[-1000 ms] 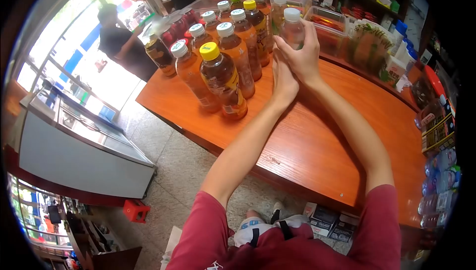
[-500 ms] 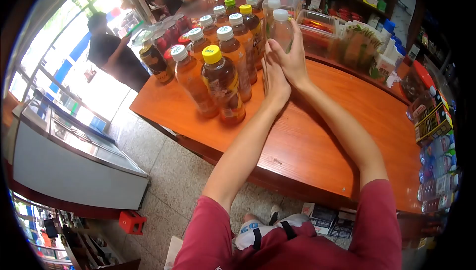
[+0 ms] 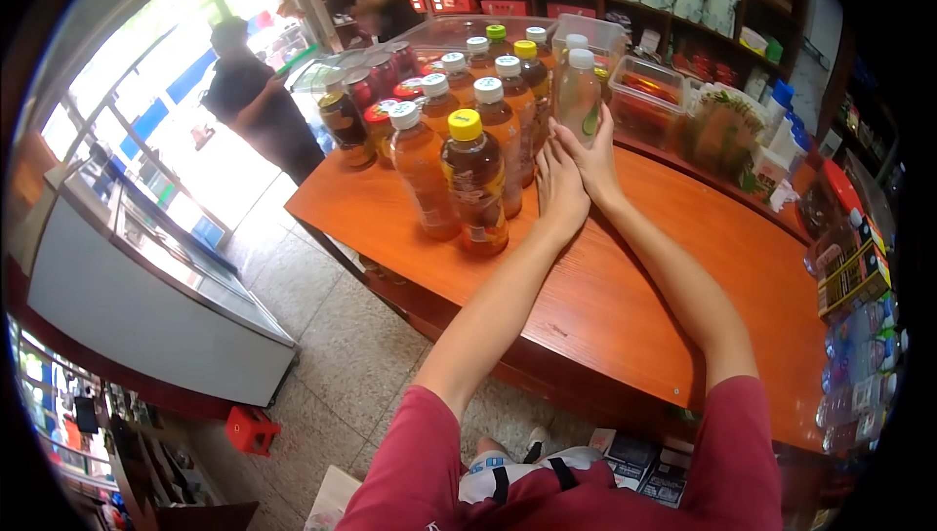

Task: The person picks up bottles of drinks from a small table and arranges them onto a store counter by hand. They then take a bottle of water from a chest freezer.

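Note:
A clear bottle with a white cap and a green mark (image 3: pixel 580 97) stands upright at the back of the wooden table (image 3: pixel 673 238). My right hand (image 3: pixel 593 155) cups its lower part, thumb on the left side and fingers along the right. Just left of it, my left hand (image 3: pixel 562 189) rests with fingers stretched forward, beside the bottles, holding nothing. The two hands touch or overlap. To the left stand rows of amber drink bottles, among them a yellow-capped bottle (image 3: pixel 474 184) and a white-capped bottle (image 3: pixel 424 175) in front.
Red cans (image 3: pixel 361 87) and a dark can-like container (image 3: pixel 346 129) stand at the table's left end. Behind are clear plastic tubs (image 3: pixel 646 87). Water bottles (image 3: pixel 859 365) line the right edge. Two people are beyond the table, one in dark clothing (image 3: pixel 259 106). A red stool (image 3: pixel 252 430) stands on the floor.
The camera view has shifted, so the table sits lower and further right. My right hand is lower on the clear bottle, uncovering its green mark. My left fingers have spread slightly.

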Tool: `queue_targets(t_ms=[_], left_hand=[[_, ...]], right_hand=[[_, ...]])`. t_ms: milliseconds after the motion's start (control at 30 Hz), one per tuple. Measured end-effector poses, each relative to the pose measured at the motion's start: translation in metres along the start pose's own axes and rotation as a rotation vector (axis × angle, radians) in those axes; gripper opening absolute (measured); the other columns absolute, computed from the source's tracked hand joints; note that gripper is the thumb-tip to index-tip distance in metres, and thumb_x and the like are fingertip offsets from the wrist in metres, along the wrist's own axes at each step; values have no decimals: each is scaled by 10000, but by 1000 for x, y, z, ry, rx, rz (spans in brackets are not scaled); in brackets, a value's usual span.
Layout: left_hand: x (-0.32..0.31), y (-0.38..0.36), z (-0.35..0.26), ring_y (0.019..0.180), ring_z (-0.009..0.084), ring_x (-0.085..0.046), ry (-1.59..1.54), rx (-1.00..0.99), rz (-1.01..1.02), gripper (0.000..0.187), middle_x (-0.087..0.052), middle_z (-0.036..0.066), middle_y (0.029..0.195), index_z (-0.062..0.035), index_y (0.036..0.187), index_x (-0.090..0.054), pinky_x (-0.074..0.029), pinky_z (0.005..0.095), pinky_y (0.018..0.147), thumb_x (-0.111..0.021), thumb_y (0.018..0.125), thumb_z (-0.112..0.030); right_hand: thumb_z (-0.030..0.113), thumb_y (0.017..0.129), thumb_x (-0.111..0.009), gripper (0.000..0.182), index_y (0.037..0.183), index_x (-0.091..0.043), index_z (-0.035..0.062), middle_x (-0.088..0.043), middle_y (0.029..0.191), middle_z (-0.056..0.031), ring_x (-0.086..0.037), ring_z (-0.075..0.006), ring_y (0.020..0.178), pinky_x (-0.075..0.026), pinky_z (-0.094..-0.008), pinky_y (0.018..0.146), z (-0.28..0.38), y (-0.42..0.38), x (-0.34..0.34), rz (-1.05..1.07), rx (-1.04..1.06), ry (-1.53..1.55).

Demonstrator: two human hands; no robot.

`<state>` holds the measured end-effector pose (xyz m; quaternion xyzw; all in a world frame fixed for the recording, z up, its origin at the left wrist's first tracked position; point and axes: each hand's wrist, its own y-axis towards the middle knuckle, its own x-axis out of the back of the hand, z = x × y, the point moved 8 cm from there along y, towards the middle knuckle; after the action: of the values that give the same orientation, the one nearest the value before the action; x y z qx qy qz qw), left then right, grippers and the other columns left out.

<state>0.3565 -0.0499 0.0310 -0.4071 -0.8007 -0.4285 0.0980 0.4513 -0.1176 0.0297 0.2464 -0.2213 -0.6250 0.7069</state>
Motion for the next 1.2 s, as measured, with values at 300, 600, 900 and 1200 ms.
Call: queue_targets(t_ms=[300,600,900,1200], left_hand=[[-3,-1,6,1341,405,-398,22,81,84,847,-377,244,1502,40,1563,-123,-366,470,1118,-598,863,8],[7,-3,1,1319,415,-430,54,121,39,848,-428,242,1447,-13,1582,-115,-408,479,1086,-590,880,-5],[12,-3,0,1300,450,-451,35,128,4,794,-404,264,1458,28,1571,-94,-439,498,1049,-526,905,-5],[17,-2,-1,1327,454,-437,-29,186,26,761,-386,277,1476,29,1572,-93,-432,499,1063,-517,946,-51]], right_hand=[[377,868,-797,1007,1521,-162,-53,-438,1435,-215,-461,-271,1316,-382,-372,1097,-4,-7,-9,122,-128,232],[376,894,-765,949,1519,-179,-31,-407,1452,-211,-441,-276,1330,-372,-389,1104,0,-9,-11,155,-150,239],[454,915,-720,1003,1544,-110,-36,-330,1511,-236,-368,-314,1398,-314,-408,1149,-6,-8,-14,193,-169,193],[456,939,-693,996,1556,-80,-28,-324,1522,-223,-360,-302,1401,-310,-395,1150,5,-10,-17,232,-172,181]])
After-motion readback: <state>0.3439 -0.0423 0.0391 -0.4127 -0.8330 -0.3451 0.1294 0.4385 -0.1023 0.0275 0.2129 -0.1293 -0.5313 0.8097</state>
